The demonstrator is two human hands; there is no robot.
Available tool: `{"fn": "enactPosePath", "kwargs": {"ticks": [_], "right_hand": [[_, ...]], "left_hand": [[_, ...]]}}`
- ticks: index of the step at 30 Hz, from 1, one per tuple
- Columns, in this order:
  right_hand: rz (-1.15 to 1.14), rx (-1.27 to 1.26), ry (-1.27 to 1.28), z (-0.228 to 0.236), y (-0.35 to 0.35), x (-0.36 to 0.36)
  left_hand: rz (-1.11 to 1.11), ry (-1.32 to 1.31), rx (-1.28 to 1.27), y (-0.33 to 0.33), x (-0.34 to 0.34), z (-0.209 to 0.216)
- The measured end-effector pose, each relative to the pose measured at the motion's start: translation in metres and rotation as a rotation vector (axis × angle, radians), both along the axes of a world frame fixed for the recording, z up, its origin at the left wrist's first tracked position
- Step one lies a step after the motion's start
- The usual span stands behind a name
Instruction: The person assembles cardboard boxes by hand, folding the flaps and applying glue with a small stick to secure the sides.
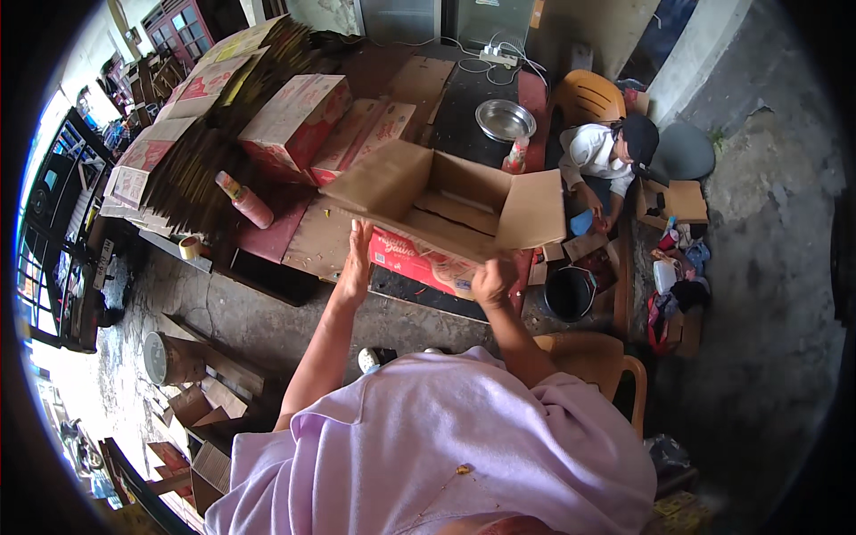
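Observation:
In front of me on the table is a cardboard box point(421, 266), red and white outside and plain brown inside. Its top flaps stand open and the part of its inside that shows holds nothing. My left hand point(357, 267) is upright against the box's near left corner, its fingers stretched out. At the near right corner, my right hand point(493, 281) has its fingers curled closed at the box's edge.
Two closed cartons point(299, 120) and a tall stack of flattened cardboard point(183, 134) are at left, near a pink-wrapped bottle point(250, 205). A metal bowl point(505, 120) sits behind the box. At right, a co-worker point(597, 156) sits near a black bucket point(569, 294).

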State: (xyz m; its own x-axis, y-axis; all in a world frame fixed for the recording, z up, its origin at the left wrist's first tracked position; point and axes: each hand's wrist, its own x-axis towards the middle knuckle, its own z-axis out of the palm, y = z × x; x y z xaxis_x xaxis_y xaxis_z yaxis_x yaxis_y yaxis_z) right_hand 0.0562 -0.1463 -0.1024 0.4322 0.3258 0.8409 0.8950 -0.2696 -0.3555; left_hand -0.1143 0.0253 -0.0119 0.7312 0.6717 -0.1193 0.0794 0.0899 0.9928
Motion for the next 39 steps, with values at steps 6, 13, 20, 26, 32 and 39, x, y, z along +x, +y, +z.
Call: {"fn": "enactPosePath", "kwargs": {"ticks": [6,13,20,26,32,39], "right_hand": [[0.277,-0.322,0.166,-0.059,-0.015,-0.048],[0.418,-0.493,0.957,-0.099,-0.046,-0.071],[0.332,-0.788,0.863,-0.056,-0.014,-0.024],[0.231,-0.973,0.690,-0.085,0.034,0.045],[0.077,-1.139,0.531,-0.100,0.080,0.100],[-0.093,-1.214,0.710,-0.114,0.119,0.136]], "left_hand": [[0.039,0.072,-0.472,0.042,-0.004,-0.099],[0.192,0.135,-0.401,0.041,-0.032,-0.160],[0.429,0.332,0.095,0.042,-0.052,-0.193],[0.443,0.691,0.636,0.032,-0.049,-0.186],[-0.161,0.810,1.173,0.026,-0.016,-0.146],[-0.519,0.765,1.523,0.042,-0.003,-0.195]]}}
